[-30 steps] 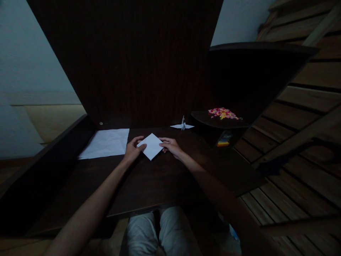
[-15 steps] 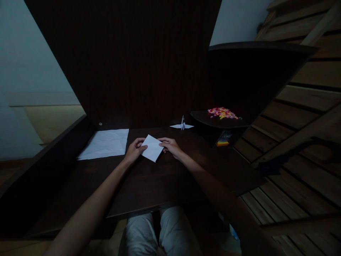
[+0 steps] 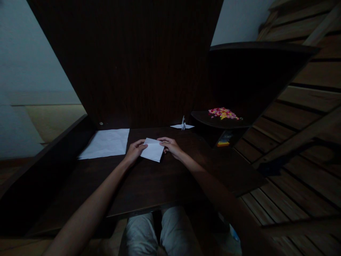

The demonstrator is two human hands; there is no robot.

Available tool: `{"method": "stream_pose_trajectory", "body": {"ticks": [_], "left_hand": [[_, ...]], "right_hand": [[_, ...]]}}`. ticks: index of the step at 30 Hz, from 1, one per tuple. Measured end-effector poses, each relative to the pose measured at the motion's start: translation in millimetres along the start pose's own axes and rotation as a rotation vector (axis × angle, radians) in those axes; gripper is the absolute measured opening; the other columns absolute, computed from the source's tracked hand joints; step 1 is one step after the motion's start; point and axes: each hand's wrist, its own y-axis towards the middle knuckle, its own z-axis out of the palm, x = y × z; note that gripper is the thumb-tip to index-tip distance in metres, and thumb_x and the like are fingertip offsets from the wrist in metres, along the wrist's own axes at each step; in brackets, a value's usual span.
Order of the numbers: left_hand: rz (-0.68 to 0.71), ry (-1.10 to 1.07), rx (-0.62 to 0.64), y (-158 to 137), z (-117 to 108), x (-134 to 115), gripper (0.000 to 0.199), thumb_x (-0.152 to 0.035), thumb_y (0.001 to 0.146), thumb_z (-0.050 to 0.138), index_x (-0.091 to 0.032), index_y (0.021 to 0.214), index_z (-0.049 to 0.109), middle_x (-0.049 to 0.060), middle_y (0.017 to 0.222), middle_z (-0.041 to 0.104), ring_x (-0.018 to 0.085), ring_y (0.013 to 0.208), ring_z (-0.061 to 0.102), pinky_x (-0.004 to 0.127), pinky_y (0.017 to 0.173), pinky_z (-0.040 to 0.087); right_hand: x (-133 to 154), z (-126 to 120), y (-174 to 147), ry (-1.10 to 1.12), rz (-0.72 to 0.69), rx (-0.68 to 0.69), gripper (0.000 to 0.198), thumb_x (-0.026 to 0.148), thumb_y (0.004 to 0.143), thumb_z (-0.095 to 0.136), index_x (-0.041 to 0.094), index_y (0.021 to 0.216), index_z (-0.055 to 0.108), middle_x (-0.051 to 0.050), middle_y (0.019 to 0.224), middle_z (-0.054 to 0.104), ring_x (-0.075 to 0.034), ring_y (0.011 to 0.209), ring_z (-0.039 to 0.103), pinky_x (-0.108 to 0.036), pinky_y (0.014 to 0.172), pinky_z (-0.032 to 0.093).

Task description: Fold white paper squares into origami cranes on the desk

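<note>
Between my hands is a folded square of white paper (image 3: 152, 150), held just above the dark desk, its lower edge showing more than one layer. My left hand (image 3: 135, 150) pinches its left edge, thumb on top and fingers behind. On the opposite side, my right hand (image 3: 171, 146) grips the upper right corner the same way. A white paper crane (image 3: 183, 125) with spread wings stands at the back of the desk, beyond my right hand. To the left lies a stack of white paper sheets (image 3: 106, 143).
The dark wooden desk (image 3: 138, 188) has a tall back panel and a raised left side. On a rounded shelf (image 3: 210, 121) at the right sits a heap of pink, red and yellow small pieces (image 3: 223, 113). Wooden slats (image 3: 298, 121) rise along the right.
The folded paper has turned in my hands, from a diamond-like angle to a squarer one, and its lower layers now show. Both hands stay in nearly the same place.
</note>
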Motion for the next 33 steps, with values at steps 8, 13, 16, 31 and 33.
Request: {"method": "stream_pose_trajectory", "body": {"ticks": [8,13,16,31,33], "left_hand": [[0.018,0.086,-0.05,-1.9,0.5,-3.7,0.031,-0.032,0.059,0.068,-0.018,0.085,0.078,0.005,0.078,0.072,0.019,0.069,0.059,0.026,0.059,0.04],[0.003,0.071,-0.048,-2.8,0.5,-4.4,0.032,-0.031,0.058,0.068,-0.017,0.084,0.078,0.005,0.078,0.072,0.018,0.066,0.058,0.026,0.057,0.039],[-0.015,0.011,-0.002,-3.8,0.5,-5.0,0.033,-0.028,0.057,0.068,-0.016,0.086,0.078,0.006,0.078,0.073,0.019,0.066,0.059,0.027,0.058,0.04],[0.013,0.132,0.045,-14.9,7.0,-12.8,0.044,-0.041,0.054,0.083,-0.017,0.09,0.075,0.007,0.09,0.073,0.019,0.073,0.064,0.028,0.061,0.048],[0.024,0.147,0.051,-14.4,7.0,-11.8,0.044,-0.042,0.054,0.082,-0.017,0.09,0.075,0.007,0.088,0.072,0.019,0.071,0.063,0.027,0.06,0.047]], "right_hand": [[1.5,1.3,-0.9,0.021,-0.01,0.023,0.024,0.035,0.082,0.06,0.022,0.102,0.066,0.0,0.072,0.062,-0.008,0.051,0.053,-0.017,0.04,0.044],[0.8,1.2,-0.6,0.008,-0.009,0.029,0.025,0.024,0.076,0.063,0.022,0.1,0.065,0.0,0.079,0.065,-0.009,0.055,0.054,-0.017,0.04,0.045],[0.7,1.2,-0.6,0.004,-0.023,0.007,0.03,0.019,0.072,0.062,0.022,0.101,0.065,0.001,0.08,0.065,-0.01,0.057,0.055,-0.017,0.04,0.044],[0.0,1.8,0.3,-0.028,-0.092,-0.035,0.021,0.021,0.073,0.065,0.02,0.094,0.067,-0.001,0.082,0.068,-0.013,0.07,0.059,-0.019,0.055,0.043],[-0.1,1.4,0.8,-0.016,-0.102,-0.04,0.019,0.018,0.073,0.064,0.02,0.092,0.067,0.0,0.079,0.068,-0.012,0.071,0.06,-0.019,0.057,0.044]]}}
